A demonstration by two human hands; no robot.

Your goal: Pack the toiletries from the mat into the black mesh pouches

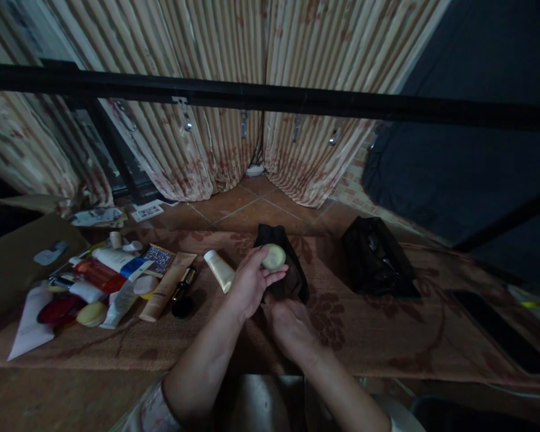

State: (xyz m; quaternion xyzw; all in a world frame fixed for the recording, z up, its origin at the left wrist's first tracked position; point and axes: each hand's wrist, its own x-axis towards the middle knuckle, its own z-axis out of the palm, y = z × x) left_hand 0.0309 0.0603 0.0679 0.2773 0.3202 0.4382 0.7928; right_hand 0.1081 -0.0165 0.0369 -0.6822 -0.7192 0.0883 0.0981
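My left hand (251, 282) is closed around a small round pale yellow-green container (274, 257), its flat face turned up. It holds this just above a black pouch (292, 273) lying on the cloth in front of me. Curled fingers of my right hand (290, 327) grip the pouch's near edge; the fingertips are partly hidden. A cream tube with a white cap (219, 271) lies left of my left hand, apart from it.
Several cosmetics, among them a red bottle (99, 275) and a beige tube (166, 288), are heaped at left beside a cardboard box (13, 264). A black mesh bag (378, 258) and dark flat slab (499, 330) lie right. A black bar (270, 96) crosses ahead.
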